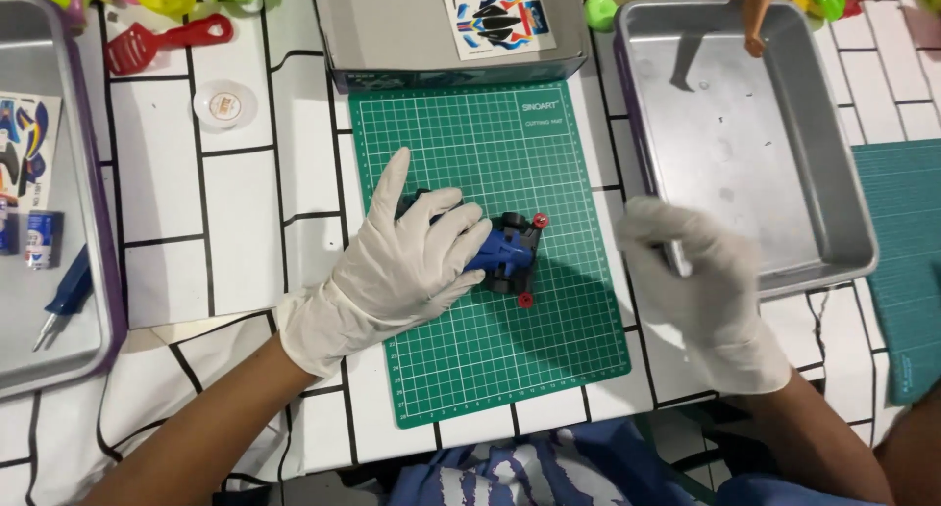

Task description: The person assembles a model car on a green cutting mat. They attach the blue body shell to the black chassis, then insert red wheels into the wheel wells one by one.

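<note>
A small blue and black toy car with red wheel hubs lies on a green cutting mat. My left hand, in a white glove, rests over the car's left end and grips it. My right hand, also gloved, is to the right of the mat at the near left corner of an empty metal tray. Its fingers are curled at the tray's rim; whether they hold anything I cannot tell.
A grey cardboard box with a sticker sheet stands behind the mat. A second metal tray at left holds a blue screwdriver and a sticker sheet. A red toy spatula, a small round lid and toys lie at the back.
</note>
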